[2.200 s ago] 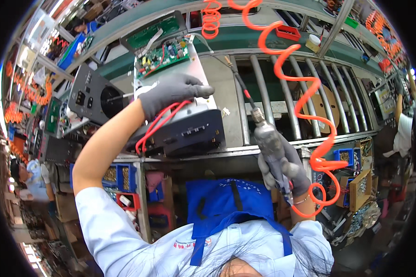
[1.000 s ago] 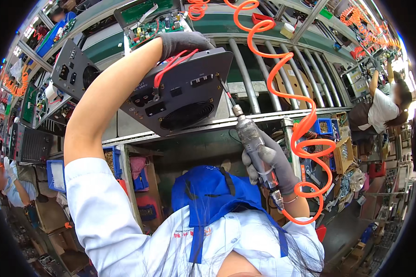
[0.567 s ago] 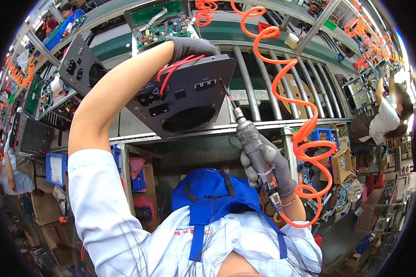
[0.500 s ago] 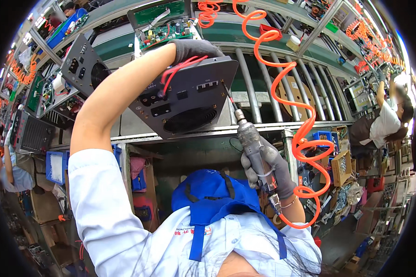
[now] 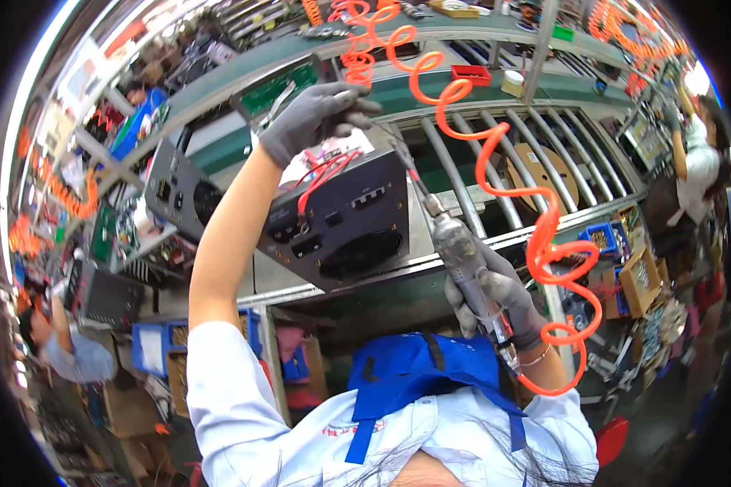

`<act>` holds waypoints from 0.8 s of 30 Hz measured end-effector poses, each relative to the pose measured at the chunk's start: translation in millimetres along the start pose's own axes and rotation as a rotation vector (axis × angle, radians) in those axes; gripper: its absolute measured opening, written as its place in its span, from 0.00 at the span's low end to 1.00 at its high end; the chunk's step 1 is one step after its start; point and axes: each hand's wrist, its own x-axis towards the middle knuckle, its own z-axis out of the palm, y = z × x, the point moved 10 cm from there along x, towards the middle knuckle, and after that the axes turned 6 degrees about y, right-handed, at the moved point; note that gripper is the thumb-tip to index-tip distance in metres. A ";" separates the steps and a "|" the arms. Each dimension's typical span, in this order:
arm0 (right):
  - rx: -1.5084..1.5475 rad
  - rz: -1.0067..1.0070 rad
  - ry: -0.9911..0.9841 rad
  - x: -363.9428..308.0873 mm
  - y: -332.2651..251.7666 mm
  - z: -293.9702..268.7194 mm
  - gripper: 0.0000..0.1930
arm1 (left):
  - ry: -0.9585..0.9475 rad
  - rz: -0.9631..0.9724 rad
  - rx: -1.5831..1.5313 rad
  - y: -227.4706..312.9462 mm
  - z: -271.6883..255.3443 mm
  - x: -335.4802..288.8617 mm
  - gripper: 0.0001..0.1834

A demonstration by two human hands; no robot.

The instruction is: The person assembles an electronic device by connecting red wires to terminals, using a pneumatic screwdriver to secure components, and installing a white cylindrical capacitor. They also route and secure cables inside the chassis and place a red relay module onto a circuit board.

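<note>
My left hand (image 5: 317, 118), in a grey glove, is raised over the top of a dark grey equipment housing (image 5: 357, 213); its fingers stretch out to the right and nothing shows in them. The housing stands tilted on the bench, with a round fan opening, sockets and small brass-coloured fittings on its near face. Red wires (image 5: 321, 180) hang over its upper edge. Gripped in my gloved right hand (image 5: 503, 292) is an air screwdriver (image 5: 463, 256), its long bit pointing up and left past the housing's right edge. Whether the tip touches anything is unclear.
An orange coiled hose (image 5: 544, 235) runs from the screwdriver up overhead. Right of the housing lies a roller conveyor (image 5: 520, 174). A similar dark panel (image 5: 179, 191) stands left. Blue bins (image 5: 150, 347) sit by the bench's near edge. Co-workers are at the far left and right.
My left hand has come off the housing's top edge and now sits above it, fingers spread. The screwdriver stays in my right hand. The whole view has shifted and turned.
</note>
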 end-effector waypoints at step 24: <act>-0.038 -0.021 0.019 38.8 -14.1 6.4 0.42 | -0.014 -0.181 -0.115 -20.3 25.7 -5.5 0.20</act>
